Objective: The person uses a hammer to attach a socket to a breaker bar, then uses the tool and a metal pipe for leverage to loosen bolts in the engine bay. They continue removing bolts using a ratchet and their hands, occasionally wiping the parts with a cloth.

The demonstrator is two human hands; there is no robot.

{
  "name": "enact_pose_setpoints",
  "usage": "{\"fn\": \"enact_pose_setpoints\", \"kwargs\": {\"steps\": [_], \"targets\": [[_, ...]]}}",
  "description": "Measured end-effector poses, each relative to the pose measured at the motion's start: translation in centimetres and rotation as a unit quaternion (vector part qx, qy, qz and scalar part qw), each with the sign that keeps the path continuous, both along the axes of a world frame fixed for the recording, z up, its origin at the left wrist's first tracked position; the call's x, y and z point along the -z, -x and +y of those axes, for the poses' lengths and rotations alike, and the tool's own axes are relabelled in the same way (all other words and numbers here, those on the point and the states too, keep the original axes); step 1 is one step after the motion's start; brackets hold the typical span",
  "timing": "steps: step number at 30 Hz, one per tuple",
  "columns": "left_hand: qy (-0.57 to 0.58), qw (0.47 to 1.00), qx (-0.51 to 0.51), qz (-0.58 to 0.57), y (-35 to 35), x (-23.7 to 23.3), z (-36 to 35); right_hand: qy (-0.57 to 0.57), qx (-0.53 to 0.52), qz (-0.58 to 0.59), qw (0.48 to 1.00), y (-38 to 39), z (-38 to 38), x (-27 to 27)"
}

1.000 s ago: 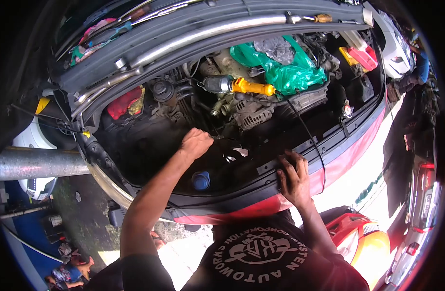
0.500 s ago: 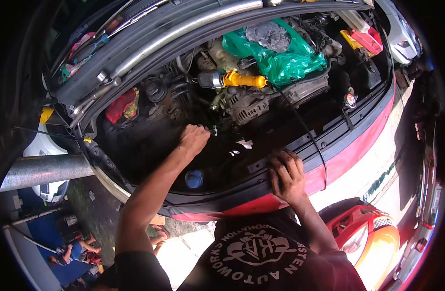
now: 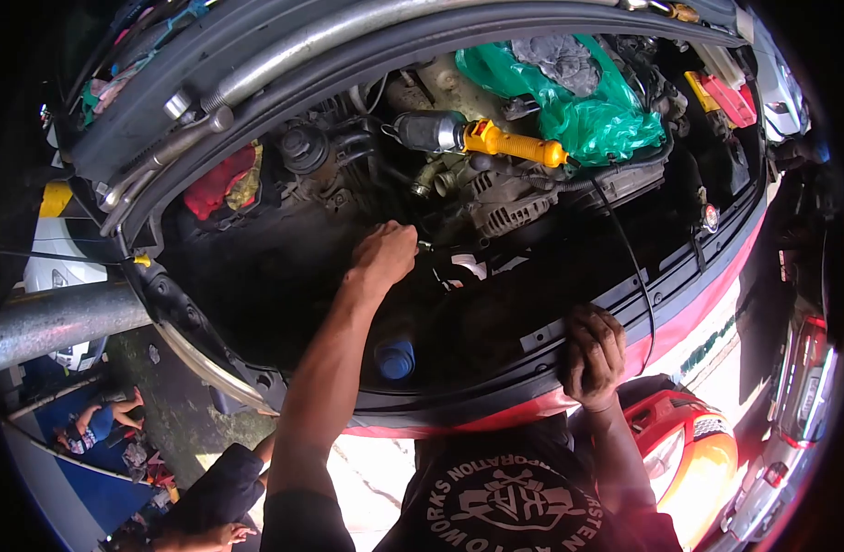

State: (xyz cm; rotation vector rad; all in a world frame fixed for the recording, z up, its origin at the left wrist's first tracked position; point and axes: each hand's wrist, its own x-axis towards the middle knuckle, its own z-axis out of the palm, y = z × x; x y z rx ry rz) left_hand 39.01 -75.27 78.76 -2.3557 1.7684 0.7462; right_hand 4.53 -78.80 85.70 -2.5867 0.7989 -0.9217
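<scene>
My left hand (image 3: 385,253) reaches down into the engine bay, fingers closed. A small shiny tip (image 3: 424,246) shows beside the knuckles; what the fist holds is hidden. Just beyond it lie the ribbed alternator (image 3: 514,217) and hoses. My right hand (image 3: 595,354) rests at the black front panel (image 3: 495,373) of the bay with its fingers loosely bent and nothing visible in them. A yellow-handled work lamp (image 3: 523,145) lies across the engine above both hands, its black cord (image 3: 624,239) running forward over the front edge.
A green plastic bag (image 3: 615,124) covers part of the engine. A red cloth (image 3: 212,186) lies at the left, a blue cap (image 3: 395,360) nearer me. The raised hood (image 3: 321,46) spans above. Another person's arm (image 3: 215,535) shows at lower left.
The view has shifted, so the engine bay appears farther right. My left hand remains low in the bay. The fingers of my right hand are more bent. Another person has come into view at lower left.
</scene>
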Motion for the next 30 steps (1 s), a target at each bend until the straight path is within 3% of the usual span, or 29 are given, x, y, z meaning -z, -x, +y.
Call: {"fn": "enact_pose_setpoints", "kwargs": {"steps": [4,7,10,23,26,30], "targets": [[0.036,0.999,0.029,0.006,-0.1,1.6,0.3,0.024,0.004,0.004,1.000,-0.5,0.2,0.2],[0.044,0.999,0.014,0.009,-0.1,0.3,0.5,0.033,0.017,0.020,0.999,-0.4,0.4,0.3],[-0.037,0.998,0.018,0.041,-0.5,-0.6,-0.3,0.031,0.025,0.023,0.999,-0.5,0.8,0.2],[-0.029,0.999,0.032,0.011,-0.4,-0.8,0.7,0.022,0.032,0.002,0.999,0.3,1.7,0.1],[-0.011,0.996,0.088,-0.015,-1.4,1.6,-0.8,0.037,0.031,0.017,0.999,0.7,1.9,0.2],[-0.027,0.992,0.123,-0.016,-0.8,0.6,-1.0,0.103,0.086,0.052,0.990,1.0,1.6,1.2]]}}
